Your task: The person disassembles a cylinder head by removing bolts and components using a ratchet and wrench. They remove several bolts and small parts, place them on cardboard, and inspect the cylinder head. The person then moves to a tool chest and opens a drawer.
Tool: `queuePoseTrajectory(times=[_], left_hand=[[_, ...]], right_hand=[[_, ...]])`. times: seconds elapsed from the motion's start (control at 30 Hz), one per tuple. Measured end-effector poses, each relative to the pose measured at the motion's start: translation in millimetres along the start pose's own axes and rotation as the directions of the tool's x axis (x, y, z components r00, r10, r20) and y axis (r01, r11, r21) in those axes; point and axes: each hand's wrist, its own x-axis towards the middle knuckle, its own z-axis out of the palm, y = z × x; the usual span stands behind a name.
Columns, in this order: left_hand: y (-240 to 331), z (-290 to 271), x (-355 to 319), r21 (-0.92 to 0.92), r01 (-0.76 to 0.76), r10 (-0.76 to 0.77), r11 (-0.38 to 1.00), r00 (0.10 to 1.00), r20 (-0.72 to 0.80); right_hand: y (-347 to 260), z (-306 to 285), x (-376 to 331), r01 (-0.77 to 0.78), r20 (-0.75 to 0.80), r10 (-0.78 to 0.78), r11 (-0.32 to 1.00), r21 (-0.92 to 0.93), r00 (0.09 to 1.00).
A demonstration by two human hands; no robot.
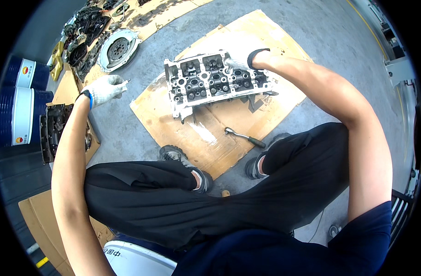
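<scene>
I have the left hand [104, 91] out over the grey floor [143, 76], to the left of the cardboard sheet [166, 122] and well apart from the cylinder head [215, 85]. It wears a white knit glove, and its fingers are curled nearly closed, pinching a small metal piece [127, 82] whose shiny tip pokes out on the right; I can't make out exactly what that piece is.

My right hand [239, 61], also gloved in white, is at the upper right part of the cylinder head, reaching in from the right. Its fingers point down and left, close to a shiny round-topped pin. From this angle I can't tell how far open they are or whether they grip anything.

The cylinder head lies on the cardboard with its open face of bores and studs turned up to me, long side running left to right. Nearer me on the same sheet, a ratchet wrench [241, 135] lies with its dark handle toward the right shoe [255, 168]. Off to the upper left I see a round silver housing [119, 49], and at the left edge, blue and white drums [23, 115].
</scene>
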Motion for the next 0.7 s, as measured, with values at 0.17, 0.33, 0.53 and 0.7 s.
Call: queuePoseTrajectory(times=[0.17, 0.33, 0.53, 0.7], left_hand=[[-2, 1, -6, -0.073, 0.009, -0.01, 0.997, 1.0, -0.012], [5, -1, -2, -0.023, -0.004, 0.004, 1.0, 1.0, 0.001], [-20, 8, 4, -0.122, -0.051, 0.045, 0.991, 0.998, -0.05], [-9, 3, 4, -0.02, -0.046, 0.046, 0.999, 0.999, -0.019]], right_hand=[[-10, -10, -6, 0.002, -0.07, -0.008, 0.997, -0.077, 0.998], [-1, -8, -3, 0.087, -0.058, -0.094, 0.99, -0.11, 0.994], [-8, -12, -1, -0.021, -0.021, 0.02, 0.999, -0.038, 1.0], [-10, -17, -5, 0.07, -0.031, -0.071, 0.997, -0.031, 0.997]])
